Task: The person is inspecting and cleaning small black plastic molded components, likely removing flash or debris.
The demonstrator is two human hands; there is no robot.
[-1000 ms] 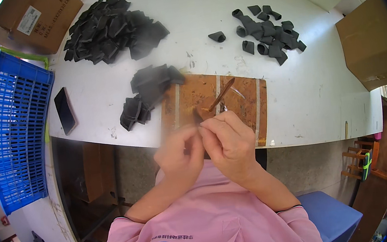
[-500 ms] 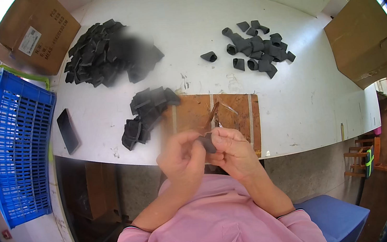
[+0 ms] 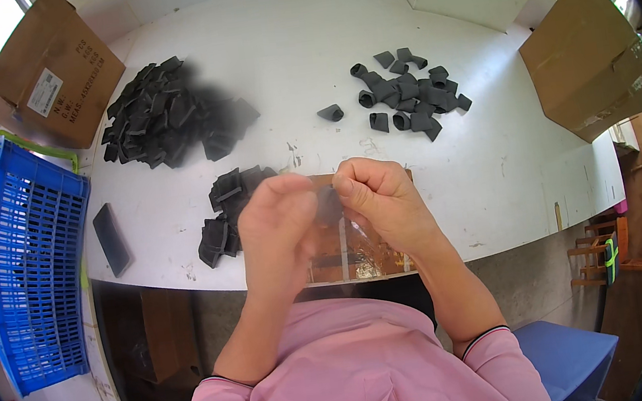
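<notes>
Both my hands are raised over the brown board, with a small dark grey piece of soft sheet or tube (image 3: 328, 204) between them. My right hand (image 3: 387, 202) pinches the piece between thumb and curled fingers at its right side. My left hand (image 3: 280, 225), slightly blurred, has its fingers closed at the left side of the piece. Beneath them lies the brown board (image 3: 325, 269) with pale strips, at the table's front edge. Its middle is partly hidden by my hands. Beside my left hand sits a small heap of flat black pieces (image 3: 217, 237).
A large pile of flat black pieces (image 3: 154, 117) lies far left. Open, tube-shaped black pieces (image 3: 408, 93) lie far right of centre. A phone (image 3: 111, 241), blue basket (image 3: 36, 263) and carton (image 3: 49, 73) stand left; another carton (image 3: 588, 59) stands right. A blue stool (image 3: 569, 362) is below.
My hands have moved up and away from my body with the dark grey piece. They stand a little farther apart, and the whole view has shifted slightly.
</notes>
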